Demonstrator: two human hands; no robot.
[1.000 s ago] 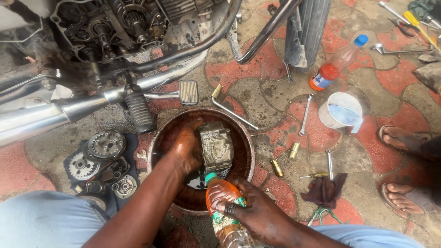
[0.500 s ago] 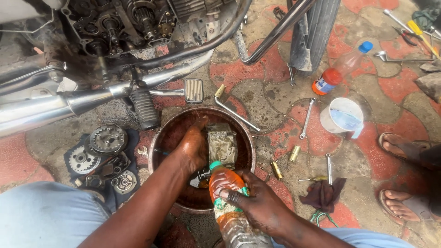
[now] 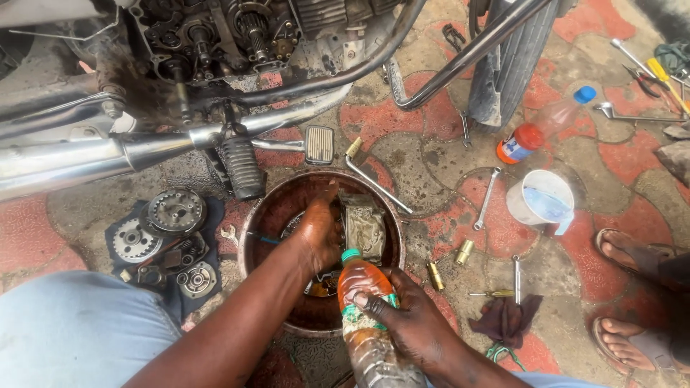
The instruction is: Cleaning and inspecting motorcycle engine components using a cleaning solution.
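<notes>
At nine o'clock, clutch plates (image 3: 172, 210) and small gears lie on a dark cloth (image 3: 205, 287) beside the motorcycle's footpeg (image 3: 241, 167). At the centre sits a round rusty basin (image 3: 262, 215) of dirty liquid. The left hand (image 3: 320, 231) is inside it, fingers curled around a metal engine part (image 3: 363, 228) that stands in the liquid at the basin's one o'clock side. At six o'clock the right hand (image 3: 410, 323) wraps tightly around a plastic bottle (image 3: 363, 309) of orange liquid, its green cap pointing into the basin. At three o'clock lie brass fittings (image 3: 464, 251), a spanner (image 3: 486, 197), a white cup (image 3: 539, 201), and another person's sandalled feet (image 3: 632, 251).
</notes>
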